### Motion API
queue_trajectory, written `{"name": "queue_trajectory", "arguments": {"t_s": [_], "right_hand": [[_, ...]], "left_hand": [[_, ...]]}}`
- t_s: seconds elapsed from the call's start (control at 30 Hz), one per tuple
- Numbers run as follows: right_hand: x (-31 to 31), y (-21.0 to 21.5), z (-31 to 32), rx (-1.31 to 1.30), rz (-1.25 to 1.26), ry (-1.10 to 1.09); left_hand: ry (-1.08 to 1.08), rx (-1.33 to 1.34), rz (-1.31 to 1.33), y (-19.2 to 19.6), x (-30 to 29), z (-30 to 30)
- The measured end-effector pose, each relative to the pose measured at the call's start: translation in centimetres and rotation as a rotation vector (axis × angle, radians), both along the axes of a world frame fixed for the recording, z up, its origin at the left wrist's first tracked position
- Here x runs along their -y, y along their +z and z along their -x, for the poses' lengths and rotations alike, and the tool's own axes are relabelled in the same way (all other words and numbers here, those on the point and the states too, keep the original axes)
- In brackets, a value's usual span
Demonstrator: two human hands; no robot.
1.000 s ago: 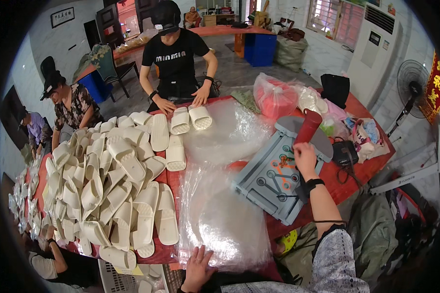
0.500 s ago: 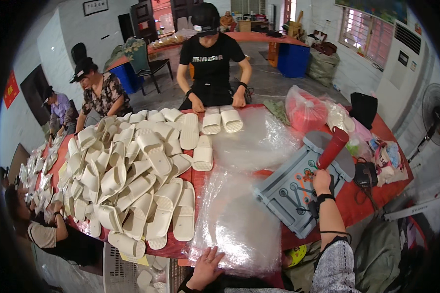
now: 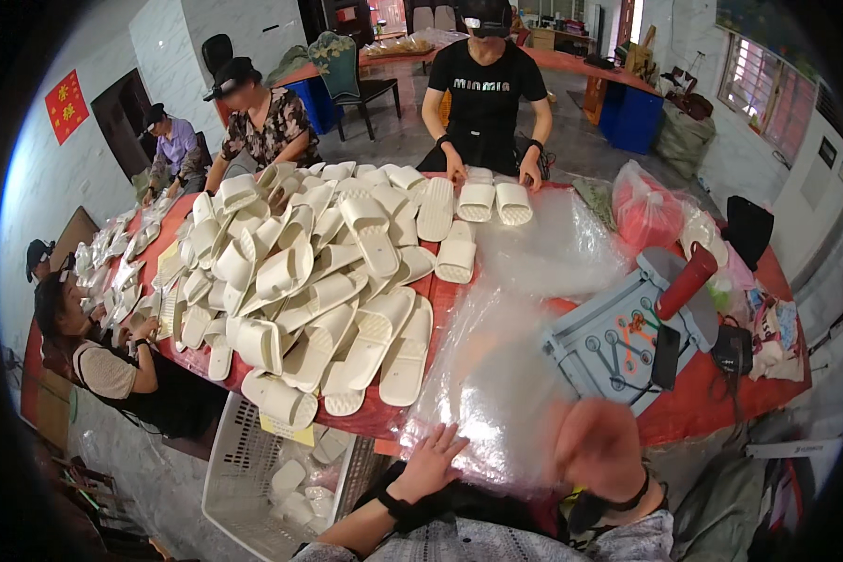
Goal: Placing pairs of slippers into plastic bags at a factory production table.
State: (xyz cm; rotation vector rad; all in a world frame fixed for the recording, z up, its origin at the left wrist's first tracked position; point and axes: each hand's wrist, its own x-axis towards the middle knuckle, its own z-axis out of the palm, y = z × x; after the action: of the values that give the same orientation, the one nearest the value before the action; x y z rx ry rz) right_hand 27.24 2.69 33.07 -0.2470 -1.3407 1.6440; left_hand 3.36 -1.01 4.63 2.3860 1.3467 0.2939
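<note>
Here, the left hand (image 3: 429, 465) lies on the near edge of the clear plastic bags (image 3: 482, 398), fingers outstretched and gripping nothing. The right hand (image 3: 601, 450) is a blur by their right edge — whether its fingers are open or closed, I cannot tell. The bags lie flat on the red table (image 3: 735, 401), between the cream slippers (image 3: 300, 272) and a grey plastic case (image 3: 581, 337).

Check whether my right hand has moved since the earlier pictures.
Yes. Your right hand, blurred now, was over the grey case; judged against that case, it has come back toward your body, to beyond its near edge.
</note>
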Motion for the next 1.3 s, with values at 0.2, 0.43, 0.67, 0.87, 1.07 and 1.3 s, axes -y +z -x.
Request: {"name": "queue_trajectory", "arguments": {"t_s": [0.2, 0.43, 0.67, 0.87, 1.07, 1.3], "right_hand": [[5.5, 3.3, 7.1, -0.313, -0.178, 0.548], [7.6, 4.8, 9.2, -0.41, -0.063, 0.772], [4.9, 3.4, 9.6, -0.079, -0.328, 0.518], [2.2, -7.3, 10.2, 0.806, -0.326, -0.29], [1.1, -19.8, 6.9, 1.034, -0.288, -0.364], [1.3, -26.1, 5.0, 1.526, -0.552, -0.477]], "left_hand": [[-0.054, 0.221, -0.023, 1.5, -0.4, 0.2], [0.211, 0.463, -0.075, 3.1, 2.3, 4.2], [0.506, 0.543, -0.157, 3.4, 4.7, 9.2], [1.09, 0.178, -0.468, -0.9, 4.6, 21.6], [1.248, 0.062, -0.31, -0.8, 1.4, 27.6], [1.201, 0.093, -0.084, 0.0, -1.6, 27.6]]}}
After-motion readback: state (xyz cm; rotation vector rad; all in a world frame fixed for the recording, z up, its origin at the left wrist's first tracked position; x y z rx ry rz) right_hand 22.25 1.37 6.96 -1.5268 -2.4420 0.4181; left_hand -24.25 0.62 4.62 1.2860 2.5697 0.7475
